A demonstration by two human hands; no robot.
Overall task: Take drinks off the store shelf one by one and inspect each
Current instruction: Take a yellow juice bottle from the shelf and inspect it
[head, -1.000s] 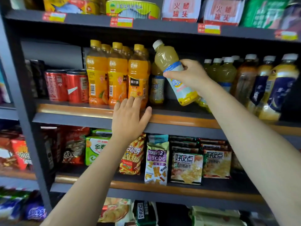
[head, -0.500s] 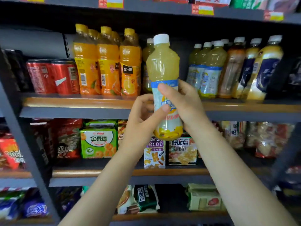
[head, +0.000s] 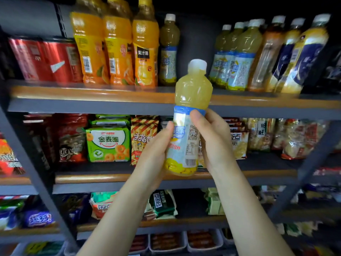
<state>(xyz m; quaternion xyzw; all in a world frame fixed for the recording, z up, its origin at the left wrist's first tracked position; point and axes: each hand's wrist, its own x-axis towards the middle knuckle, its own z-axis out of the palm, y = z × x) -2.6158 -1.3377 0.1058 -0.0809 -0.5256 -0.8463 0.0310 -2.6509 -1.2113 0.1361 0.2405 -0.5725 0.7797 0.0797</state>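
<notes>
In front of the drinks shelf, fingers (head: 198,117) of the right hand (head: 215,143) curl round the labelled waist of a pale yellow plastic juice bottle with a white cap (head: 188,117), thumb laid across the label's blue top band. The left hand (head: 156,150) clamps the opposite side of the label, thumb up against it. The bottle is clear of the grey metal shelf with the wooden front strip (head: 92,93), held between shelf levels, label with QR code and barcode turned toward the camera.

Long axis near vertical, slight lean; cap points up, pulp-filled base down.

Risk, as judged: both grips sit on a slick film label. Turning the bottle to read round it could let it slide down through the hands. A wide turn could knock the orange juice bottles (head: 118,47) standing just behind.
</notes>
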